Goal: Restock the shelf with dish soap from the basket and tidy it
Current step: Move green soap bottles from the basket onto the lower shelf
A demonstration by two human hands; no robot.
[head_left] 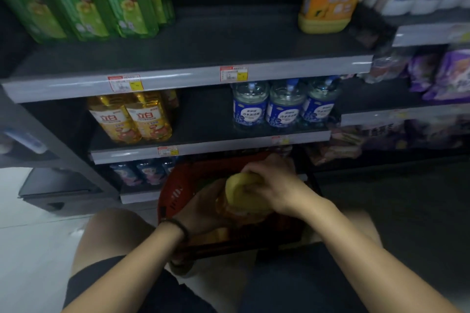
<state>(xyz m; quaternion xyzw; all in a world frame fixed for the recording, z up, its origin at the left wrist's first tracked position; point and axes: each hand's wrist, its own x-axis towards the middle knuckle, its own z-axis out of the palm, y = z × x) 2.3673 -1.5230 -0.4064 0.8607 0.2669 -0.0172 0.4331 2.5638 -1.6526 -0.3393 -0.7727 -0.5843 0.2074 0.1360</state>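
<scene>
Dish soap bottle (pixel 241 197), yellow-capped, above red basket (pixel 171 193). Likely heavy, slick; best gripped round body. Left hand (pixel 203 211) round body, right hand (pixel 274 183) clasping cap.

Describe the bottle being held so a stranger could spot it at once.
Below the dark shelves, a red basket sits by the person's knee. Above it, the left hand and right hand grip one amber bottle. Unlike the shelved bottles, it is tilted, its yellow end facing the camera.
</scene>
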